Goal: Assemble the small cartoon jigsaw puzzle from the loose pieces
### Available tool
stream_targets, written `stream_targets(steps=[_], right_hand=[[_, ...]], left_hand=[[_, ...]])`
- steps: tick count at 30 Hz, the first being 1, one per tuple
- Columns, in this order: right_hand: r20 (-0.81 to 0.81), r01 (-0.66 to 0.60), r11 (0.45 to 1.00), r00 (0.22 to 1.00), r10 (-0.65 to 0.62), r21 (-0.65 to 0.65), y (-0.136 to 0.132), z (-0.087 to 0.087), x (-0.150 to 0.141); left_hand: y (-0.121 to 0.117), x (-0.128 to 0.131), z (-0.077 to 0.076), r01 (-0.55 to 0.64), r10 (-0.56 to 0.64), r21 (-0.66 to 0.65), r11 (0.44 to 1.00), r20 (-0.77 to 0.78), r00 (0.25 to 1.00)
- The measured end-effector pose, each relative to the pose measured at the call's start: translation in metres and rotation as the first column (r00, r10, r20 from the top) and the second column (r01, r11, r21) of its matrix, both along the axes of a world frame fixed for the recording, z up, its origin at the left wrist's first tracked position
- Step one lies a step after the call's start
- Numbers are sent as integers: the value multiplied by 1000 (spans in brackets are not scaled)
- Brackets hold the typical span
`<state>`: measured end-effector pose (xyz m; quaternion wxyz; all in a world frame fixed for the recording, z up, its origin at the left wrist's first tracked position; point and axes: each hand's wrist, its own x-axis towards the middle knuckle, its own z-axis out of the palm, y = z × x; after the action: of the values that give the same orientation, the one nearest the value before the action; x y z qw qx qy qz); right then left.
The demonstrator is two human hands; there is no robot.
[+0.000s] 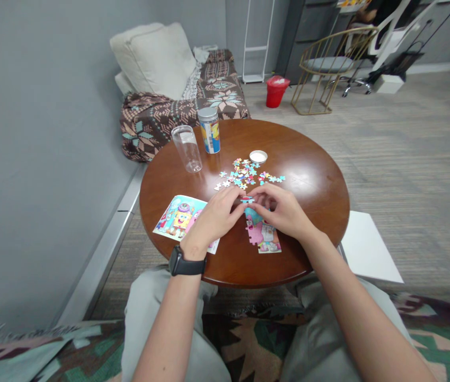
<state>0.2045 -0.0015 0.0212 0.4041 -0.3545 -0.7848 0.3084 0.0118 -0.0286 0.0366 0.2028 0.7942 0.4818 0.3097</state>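
Observation:
My left hand (223,210) and my right hand (281,209) meet over the middle of the round table. Between their fingertips is a small red and blue puzzle piece (247,199), pinched from both sides. Just below it lies a partly joined jigsaw puzzle (263,237), pink and blue with cartoon figures, its upper right covered by my right hand. Under my left forearm a printed picture sheet (182,217) with a yellow cartoon character is partly hidden. Loose puzzle pieces (241,173) are scattered just beyond my fingers.
On the wooden table (312,175) stand a clear plastic jar (187,150) and a printed can (209,132) with a silver lid. A round lid (258,156) lies behind the pieces. Beyond are a sofa (225,87), a red bin (276,93) and a gold-framed chair (328,66).

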Motion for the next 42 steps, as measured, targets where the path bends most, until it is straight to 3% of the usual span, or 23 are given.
stream_targets(steps=[16, 31, 42], right_hand=[[54, 50, 997, 997, -53, 57, 1, 0, 1], [-64, -63, 991, 995, 72, 121, -1, 0, 0], [-39, -44, 996, 998, 47, 84, 1, -1, -1]], left_hand=[[0, 1, 4, 4, -4, -11, 1000, -28, 1000], [0, 0, 1, -5, 4, -34, 999, -8, 1000], [1, 0, 0, 33, -34, -30, 999, -34, 999]])
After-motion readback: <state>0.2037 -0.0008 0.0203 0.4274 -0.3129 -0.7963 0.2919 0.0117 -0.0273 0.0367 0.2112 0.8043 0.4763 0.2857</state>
